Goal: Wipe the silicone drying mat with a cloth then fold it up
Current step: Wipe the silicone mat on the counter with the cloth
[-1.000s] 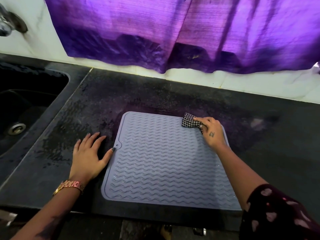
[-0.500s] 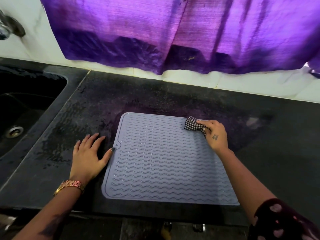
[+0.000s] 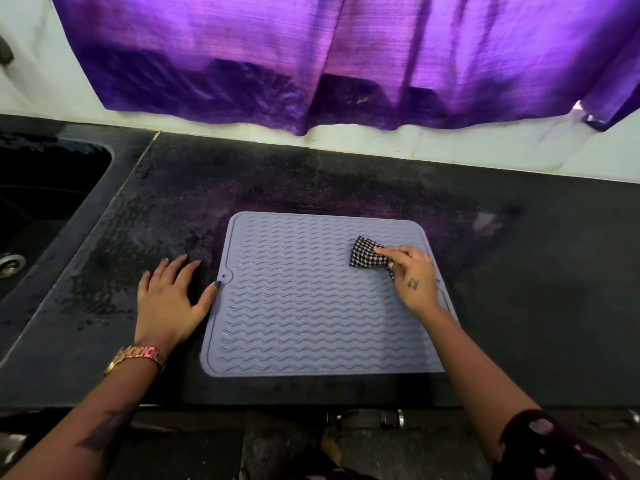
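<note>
1. Grey silicone drying mat [image 3: 311, 306] lies flat and fully unfolded on the black stone countertop [image 3: 536, 271], its near edge close to the counter's front edge. Wavy ridges cover its surface, and a small hole sits in a tab on its left edge.
2. Right hand [image 3: 414, 282] rests over the mat's far right part, fingers curled round a black-and-white checked cloth [image 3: 367, 256]. The cloth is bunched and pressed against the mat surface, left of the hand.
3. Left hand [image 3: 169, 299] lies palm down on the countertop just left of the mat, fingers straight and spread, grasping nothing. Its thumb tip touches the mat's left edge beside the tab hole.
4. A gold-toned watch band [image 3: 136, 355] circles the left wrist.
5. A dark sink [image 3: 45, 188] is set into the counter at far left, with its drain visible at the frame edge.
6. A purple curtain [image 3: 346, 57] hangs against the white wall behind the counter.
7. The countertop left of the mat shows wet patches.
</note>
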### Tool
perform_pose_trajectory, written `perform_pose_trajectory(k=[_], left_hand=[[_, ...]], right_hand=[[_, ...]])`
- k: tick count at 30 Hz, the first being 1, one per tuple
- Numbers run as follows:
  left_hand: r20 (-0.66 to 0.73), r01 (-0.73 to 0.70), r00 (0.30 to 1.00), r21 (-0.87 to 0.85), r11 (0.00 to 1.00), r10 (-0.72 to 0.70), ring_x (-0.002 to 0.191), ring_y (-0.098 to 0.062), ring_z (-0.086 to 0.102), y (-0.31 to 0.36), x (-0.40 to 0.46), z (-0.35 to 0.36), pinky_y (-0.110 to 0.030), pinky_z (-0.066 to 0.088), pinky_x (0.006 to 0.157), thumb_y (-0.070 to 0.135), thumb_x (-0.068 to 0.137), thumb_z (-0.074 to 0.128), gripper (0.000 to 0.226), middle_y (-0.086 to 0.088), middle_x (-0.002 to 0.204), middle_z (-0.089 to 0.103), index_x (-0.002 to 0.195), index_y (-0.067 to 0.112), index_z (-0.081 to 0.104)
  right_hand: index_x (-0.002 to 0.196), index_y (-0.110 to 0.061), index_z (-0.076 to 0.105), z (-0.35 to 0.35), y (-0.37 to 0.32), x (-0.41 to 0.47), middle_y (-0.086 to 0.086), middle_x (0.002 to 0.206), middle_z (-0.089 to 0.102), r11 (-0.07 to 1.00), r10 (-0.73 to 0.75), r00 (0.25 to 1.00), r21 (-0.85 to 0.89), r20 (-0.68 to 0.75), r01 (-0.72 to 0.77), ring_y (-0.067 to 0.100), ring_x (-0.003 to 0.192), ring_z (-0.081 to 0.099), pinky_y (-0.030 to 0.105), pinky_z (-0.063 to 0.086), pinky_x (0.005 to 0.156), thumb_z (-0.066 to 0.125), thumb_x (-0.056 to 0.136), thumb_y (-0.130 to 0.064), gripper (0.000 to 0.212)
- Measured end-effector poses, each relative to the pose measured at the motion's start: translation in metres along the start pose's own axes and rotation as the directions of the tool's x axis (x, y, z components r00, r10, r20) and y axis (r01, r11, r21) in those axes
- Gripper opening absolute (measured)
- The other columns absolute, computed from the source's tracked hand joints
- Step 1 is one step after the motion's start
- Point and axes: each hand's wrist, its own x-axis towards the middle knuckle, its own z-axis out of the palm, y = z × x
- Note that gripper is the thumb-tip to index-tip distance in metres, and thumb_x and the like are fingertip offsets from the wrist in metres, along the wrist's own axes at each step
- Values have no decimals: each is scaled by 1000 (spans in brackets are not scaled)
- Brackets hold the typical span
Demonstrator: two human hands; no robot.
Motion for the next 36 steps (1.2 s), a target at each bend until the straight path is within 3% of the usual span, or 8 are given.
perform_pose_trajectory(k=[12,18,30,36], left_hand=[[11,-16,1000,8,1000,16,142,-30,22,-2,-1,2,-48,10,116,72,74,16,90,-10,149,37,138,15,45],[20,-19,1000,15,1000,19,142,-30,21,-5,1,5,-48,9,115,73,75,16,90,-10,150,36,138,16,44],[23,-32,999,1,999,32,142,-31,21,-5,0,4,-49,10,115,73,75,17,90,-11,150,35,139,15,43],[15,-31,999,-10,999,31,142,-32,21,-2,-2,3,-49,10,114,73,74,17,91,-12,150,35,139,14,44]], right_hand=[[113,-23,68,-8,-13,-50,8,106,64,1000,-13,998,25,-55,15,29,97,55,39,44,84,56,84,6,43],[114,-23,67,-5,-18,-98,12,111,62,998,-61,996,3,-63,62,32,99,54,45,46,83,55,86,6,43],[111,-24,69,-15,-24,-132,8,107,63,997,-71,991,12,-118,72,28,95,55,42,46,79,56,80,12,49],[111,-25,68,-21,-21,-159,6,110,62,988,-156,978,-41,-136,152,23,98,54,37,43,82,51,80,3,45]])
